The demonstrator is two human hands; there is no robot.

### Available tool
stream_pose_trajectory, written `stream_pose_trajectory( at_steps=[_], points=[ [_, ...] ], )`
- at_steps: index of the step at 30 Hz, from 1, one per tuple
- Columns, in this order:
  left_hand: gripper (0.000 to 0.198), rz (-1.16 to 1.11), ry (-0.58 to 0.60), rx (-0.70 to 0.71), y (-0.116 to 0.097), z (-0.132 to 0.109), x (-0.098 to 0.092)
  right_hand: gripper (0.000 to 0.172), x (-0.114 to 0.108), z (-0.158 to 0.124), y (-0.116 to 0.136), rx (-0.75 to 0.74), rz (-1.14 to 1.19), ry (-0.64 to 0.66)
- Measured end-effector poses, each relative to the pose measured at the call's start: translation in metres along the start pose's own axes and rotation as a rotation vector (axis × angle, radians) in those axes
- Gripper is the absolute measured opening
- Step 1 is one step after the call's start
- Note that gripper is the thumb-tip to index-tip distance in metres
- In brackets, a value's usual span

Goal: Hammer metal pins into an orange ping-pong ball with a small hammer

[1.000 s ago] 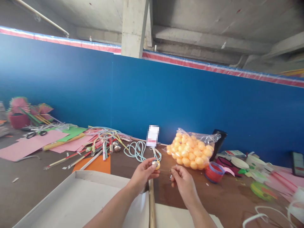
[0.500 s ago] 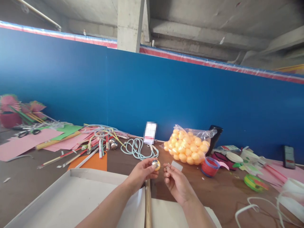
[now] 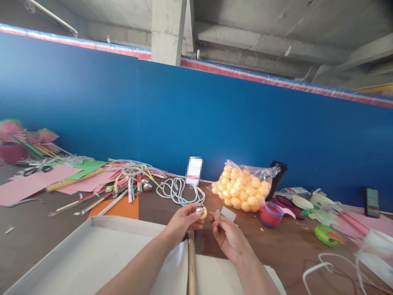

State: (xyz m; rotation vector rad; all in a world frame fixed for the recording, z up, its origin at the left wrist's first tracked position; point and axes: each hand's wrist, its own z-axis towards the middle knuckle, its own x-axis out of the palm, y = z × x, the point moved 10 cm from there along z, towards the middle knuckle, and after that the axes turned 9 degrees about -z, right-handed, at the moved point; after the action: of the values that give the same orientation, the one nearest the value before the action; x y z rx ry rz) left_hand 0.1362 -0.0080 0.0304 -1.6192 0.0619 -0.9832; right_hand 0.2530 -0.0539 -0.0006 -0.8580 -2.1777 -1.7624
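My left hand (image 3: 184, 221) is closed around a small ball (image 3: 202, 212), partly shiny silver and partly orange-yellow. Just to its right, my right hand (image 3: 225, 233) has its thumb and fingertips pinched on a tiny pale piece (image 3: 216, 214), too small to name. The two hands are apart, above the table in front of me. A whitish translucent square (image 3: 228, 214) lies just beyond my right fingertips. Behind it rests a clear bag of orange balls (image 3: 242, 190).
A white tray (image 3: 129, 221) lies at front left, beside a wooden stick (image 3: 192, 266). Coiled pale-blue cord (image 3: 178, 192), silver balls (image 3: 146, 185) and papers (image 3: 39, 184) lie behind. A red tape roll (image 3: 271, 215), green tape (image 3: 328, 235) and white cord (image 3: 317, 266) are on the right.
The fingers of my right hand have shifted slightly, and more of the pale piece shows at their tips. My left hand still holds the ball in nearly the same place.
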Motion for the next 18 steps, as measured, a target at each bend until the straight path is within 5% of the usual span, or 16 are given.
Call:
stream_pose_trajectory(
  at_steps=[18],
  points=[
    [0.041,-0.002,-0.015,-0.002,0.003,0.0016,-0.0029,0.024,0.0051,-0.0031,0.0007,0.019,0.036,0.047]
  ],
)
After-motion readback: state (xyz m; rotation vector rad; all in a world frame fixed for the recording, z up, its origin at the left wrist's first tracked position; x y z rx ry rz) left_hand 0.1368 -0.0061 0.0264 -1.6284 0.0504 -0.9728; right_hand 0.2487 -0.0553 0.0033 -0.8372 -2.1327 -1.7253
